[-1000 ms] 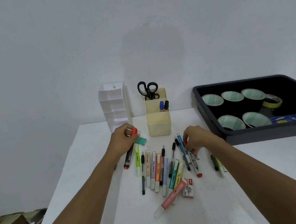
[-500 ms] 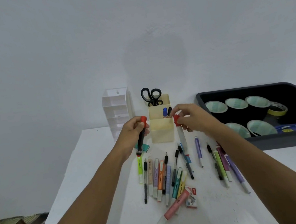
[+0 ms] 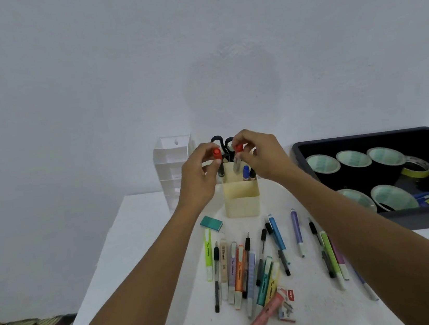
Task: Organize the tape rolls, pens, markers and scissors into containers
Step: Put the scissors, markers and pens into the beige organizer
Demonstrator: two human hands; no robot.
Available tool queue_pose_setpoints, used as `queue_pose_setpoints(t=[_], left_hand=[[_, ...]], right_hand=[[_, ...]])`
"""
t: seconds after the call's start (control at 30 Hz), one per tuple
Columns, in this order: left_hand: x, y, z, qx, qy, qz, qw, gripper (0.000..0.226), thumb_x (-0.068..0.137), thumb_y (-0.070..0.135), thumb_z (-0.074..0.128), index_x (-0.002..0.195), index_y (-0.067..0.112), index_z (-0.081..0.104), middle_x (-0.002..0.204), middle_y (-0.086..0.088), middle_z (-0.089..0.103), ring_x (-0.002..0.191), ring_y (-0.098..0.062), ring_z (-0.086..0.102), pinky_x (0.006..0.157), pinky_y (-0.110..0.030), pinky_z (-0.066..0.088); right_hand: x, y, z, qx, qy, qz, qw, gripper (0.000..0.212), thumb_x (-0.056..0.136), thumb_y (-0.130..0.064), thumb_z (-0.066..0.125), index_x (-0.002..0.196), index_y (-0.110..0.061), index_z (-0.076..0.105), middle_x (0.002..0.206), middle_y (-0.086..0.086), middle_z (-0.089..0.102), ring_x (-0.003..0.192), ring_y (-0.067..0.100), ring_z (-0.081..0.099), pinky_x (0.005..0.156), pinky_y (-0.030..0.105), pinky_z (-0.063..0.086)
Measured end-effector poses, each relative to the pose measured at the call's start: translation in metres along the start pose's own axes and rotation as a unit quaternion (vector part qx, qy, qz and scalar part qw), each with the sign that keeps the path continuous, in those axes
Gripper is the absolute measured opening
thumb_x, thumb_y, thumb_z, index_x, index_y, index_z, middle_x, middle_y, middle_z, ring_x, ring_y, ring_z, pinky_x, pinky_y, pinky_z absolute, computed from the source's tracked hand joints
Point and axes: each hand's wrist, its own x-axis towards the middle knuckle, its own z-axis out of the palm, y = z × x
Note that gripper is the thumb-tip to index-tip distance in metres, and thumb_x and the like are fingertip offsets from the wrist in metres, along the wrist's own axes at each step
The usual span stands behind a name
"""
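Right, my left hand (image 3: 199, 176) pinches a red-capped black marker (image 3: 217, 153) and my right hand (image 3: 263, 156) pinches a second red-capped marker (image 3: 237, 162), both held tip-down over the cream holder (image 3: 241, 199) near the far edge of the table (image 3: 141, 240). Scissors (image 3: 221, 143) and a blue marker (image 3: 246, 171) already stand in it. The tape rolls (image 3: 323, 164) sit in the black tray (image 3: 368, 138) at the right edge. I judge it roughly half done: loose pens and highlighters (image 3: 242, 267) lie toward the near edge.
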Motion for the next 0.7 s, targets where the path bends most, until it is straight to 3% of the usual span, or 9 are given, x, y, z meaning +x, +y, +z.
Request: queue_pose_setpoints(t=[0.1, 0.3, 0.5, 0.6, 0.7], left_hand=[[0.004, -0.008, 0.007, 0.028, -0.011, 0.023, 0.999, 0.02, 0.093, 0.005, 0.058, 0.109, 0.017, 0.06, 0.105, 0.007, 0.065, 0.102, -0.001, 0.061, 0.081, -0.009, 0.048], [0.011, -0.025, 0.023, 0.089, -0.073, 0.006, 0.993, 0.024, 0.092, 0.001, 0.057, 0.109, 0.018, 0.061, 0.102, 0.006, 0.066, 0.1, -0.006, 0.062, 0.077, -0.007, 0.046], [0.007, -0.047, 0.032, 0.159, -0.106, -0.006, 0.982, 0.024, 0.089, 0.007, 0.062, 0.109, 0.02, 0.062, 0.097, 0.004, 0.067, 0.092, -0.015, 0.061, 0.084, -0.037, 0.053], [0.005, -0.054, 0.033, 0.177, -0.109, -0.012, 0.978, 0.025, 0.089, 0.01, 0.064, 0.112, 0.02, 0.063, 0.099, 0.002, 0.067, 0.092, -0.015, 0.06, 0.086, -0.039, 0.052], [0.004, -0.057, 0.034, 0.191, -0.093, -0.05, 0.976, 0.034, 0.091, 0.015, 0.063, 0.125, 0.021, 0.061, 0.108, -0.002, 0.066, 0.098, -0.015, 0.058, 0.09, -0.03, 0.049]], right_hand=[[-0.003, 0.01, 0.006, -0.023, -0.031, -0.003, 0.999, 0.027, 0.083, 0.006, 0.056, 0.099, -0.012, 0.068, 0.094, 0.003, 0.069, 0.081, 0.018, 0.062, 0.077, 0.03, 0.053], [-0.008, 0.031, 0.019, -0.052, -0.017, 0.033, 0.998, 0.026, 0.084, -0.007, 0.067, 0.104, -0.022, 0.062, 0.1, -0.009, 0.068, 0.093, 0.008, 0.055, 0.09, 0.042, 0.049], [-0.016, 0.045, 0.03, -0.039, 0.007, 0.034, 0.999, 0.032, 0.081, -0.017, 0.074, 0.102, -0.033, 0.056, 0.102, -0.016, 0.067, 0.103, 0.012, 0.06, 0.094, 0.05, 0.045], [-0.022, 0.053, 0.032, -0.056, 0.006, 0.047, 0.997, 0.038, 0.084, -0.022, 0.072, 0.117, -0.03, 0.055, 0.116, -0.01, 0.063, 0.111, 0.014, 0.053, 0.1, 0.045, 0.042], [-0.029, 0.062, 0.029, -0.035, 0.035, 0.08, 0.996, 0.048, 0.085, -0.017, 0.071, 0.128, -0.023, 0.052, 0.125, -0.004, 0.056, 0.106, 0.011, 0.049, 0.089, 0.023, 0.042]])
